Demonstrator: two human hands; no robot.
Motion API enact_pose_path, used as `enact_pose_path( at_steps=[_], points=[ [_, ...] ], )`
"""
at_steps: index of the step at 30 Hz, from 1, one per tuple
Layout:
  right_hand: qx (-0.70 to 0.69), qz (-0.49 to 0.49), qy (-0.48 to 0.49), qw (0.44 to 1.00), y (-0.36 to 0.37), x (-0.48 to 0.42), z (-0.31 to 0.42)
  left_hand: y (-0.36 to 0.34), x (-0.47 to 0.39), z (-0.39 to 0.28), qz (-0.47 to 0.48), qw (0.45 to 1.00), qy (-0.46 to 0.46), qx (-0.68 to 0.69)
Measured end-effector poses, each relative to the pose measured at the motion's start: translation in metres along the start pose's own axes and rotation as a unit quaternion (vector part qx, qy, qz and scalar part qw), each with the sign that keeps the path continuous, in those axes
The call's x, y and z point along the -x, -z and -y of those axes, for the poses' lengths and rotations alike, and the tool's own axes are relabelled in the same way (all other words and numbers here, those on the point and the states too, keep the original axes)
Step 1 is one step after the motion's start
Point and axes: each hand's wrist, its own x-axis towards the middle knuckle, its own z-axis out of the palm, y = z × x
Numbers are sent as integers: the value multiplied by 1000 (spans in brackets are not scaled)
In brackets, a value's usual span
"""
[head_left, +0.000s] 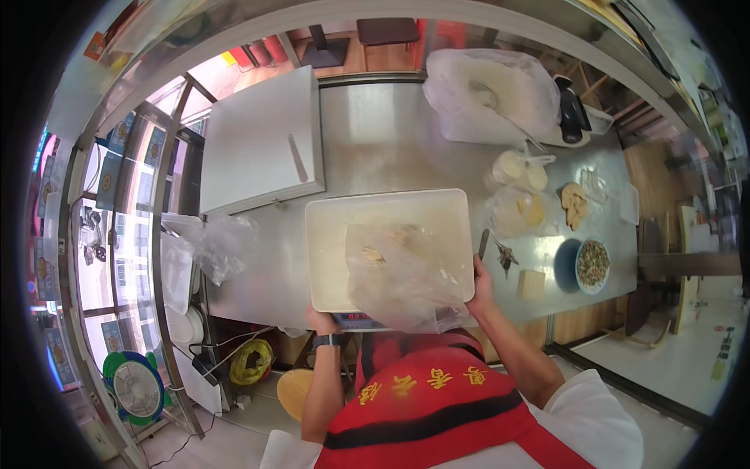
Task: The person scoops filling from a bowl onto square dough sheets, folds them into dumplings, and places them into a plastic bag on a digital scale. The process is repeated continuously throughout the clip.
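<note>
A shallow white plastic tray (328, 252) sits at the front of the steel table, over a digital scale (358, 317) with a lit red display. Inside the tray, towards its near right, lies a crumpled clear plastic bag (404, 281) with some pale food pieces visible; part of it hangs over the near rim. My left hand (321, 319) holds the tray's near left corner, its fingers mostly hidden underneath. On the opposite side, my right hand (481, 287) grips the right edge near the front corner.
On the right stand a bowl of chopped filling (593, 267), a dough piece (574, 205), a bench scraper (532, 284) and small tubs (510, 168). A plastic-lined bin (451, 111) with a ladle is behind. A white box (258, 140) bearing a knife (297, 158) occupies the back left.
</note>
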Motion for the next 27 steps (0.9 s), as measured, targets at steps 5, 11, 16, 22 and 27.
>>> enact_pose_path(
  at_steps=[5, 11, 16, 22, 27],
  points=[
    [35, -16, 18, 999, 73, -14, 24, -5, 18, 82, 7, 998, 47, 31],
    [62, 13, 50, 997, 110, -21, 41, -11, 28, 124, 16, 999, 21, -29],
    [289, -65, 175, 939, 121, -21, 69, -40, 63, 99, 31, 993, -55, -99],
    [496, 49, 491, 714, 20, 84, 80, -119, 171, -32, 218, 783, -503, -295],
    [652, 3, 326, 684, -26, 38, 93, -212, 181, -61, 467, 485, -400, -622]
  ],
)
